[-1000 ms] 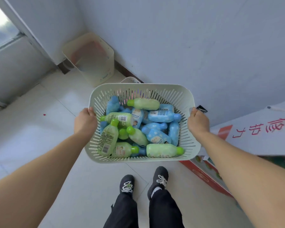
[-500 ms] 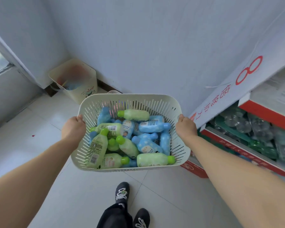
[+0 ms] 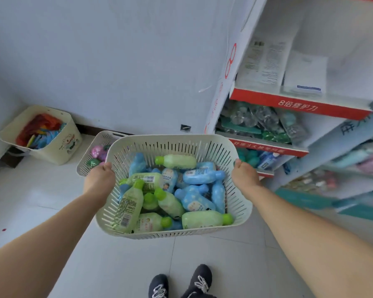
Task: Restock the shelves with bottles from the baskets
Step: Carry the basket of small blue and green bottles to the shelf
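Much more of the shelves point(image 3: 299, 106) shows at right than a moment ago, so the carry looks nearly done. At centre the basket point(image 3: 170, 145) hangs above the floor, full of green and blue bottles point(image 3: 176, 161). Left hand point(image 3: 98, 179) and right hand point(image 3: 244, 178) grip its side rims, fingers curled.

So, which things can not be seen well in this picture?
Head view only.
- Bottles: lower ones buried under the top ones; no count possible.
- Floor basket: mostly hidden behind the held basket.
- Shelves: top cut by the upper edge; lower right levels blurred, goods unreadable.
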### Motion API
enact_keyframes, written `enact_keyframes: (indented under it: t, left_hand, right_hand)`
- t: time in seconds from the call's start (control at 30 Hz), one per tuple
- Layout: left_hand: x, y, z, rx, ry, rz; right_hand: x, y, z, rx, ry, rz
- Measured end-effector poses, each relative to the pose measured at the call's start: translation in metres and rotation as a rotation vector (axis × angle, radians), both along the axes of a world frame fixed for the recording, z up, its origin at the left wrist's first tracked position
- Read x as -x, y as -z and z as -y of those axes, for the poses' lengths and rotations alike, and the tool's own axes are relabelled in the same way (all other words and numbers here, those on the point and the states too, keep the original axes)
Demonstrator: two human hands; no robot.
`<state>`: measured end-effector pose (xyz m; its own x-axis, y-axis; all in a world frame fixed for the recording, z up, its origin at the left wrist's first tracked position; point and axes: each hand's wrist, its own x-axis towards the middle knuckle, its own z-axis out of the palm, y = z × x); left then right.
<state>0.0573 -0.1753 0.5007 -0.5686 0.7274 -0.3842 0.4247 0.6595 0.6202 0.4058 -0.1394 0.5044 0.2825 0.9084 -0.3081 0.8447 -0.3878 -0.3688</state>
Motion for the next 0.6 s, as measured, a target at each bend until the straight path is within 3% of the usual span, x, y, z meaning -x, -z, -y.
enact_keyframes:
  t: [0.23, 0.4, 0.6]
  left_hand:
    - [-0.111, -0.009, -0.020, 0.023, 0.295, -0.081]
    - [-0.210, -0.005, -0.031, -0.015, 0.255, 0.058]
    - [-0.335, -0.003, -0.047, -0.011, 0.387, 0.093]
  right_hand:
    - [-0.109, -0.003, 0.045, 0.038, 0.139, 0.015]
    - [-0.200, -0.019, 0.071, 0.038, 0.215, 0.042]
    - [-0.316, -0.029, 0.099, 0.011, 0.361, 0.051]
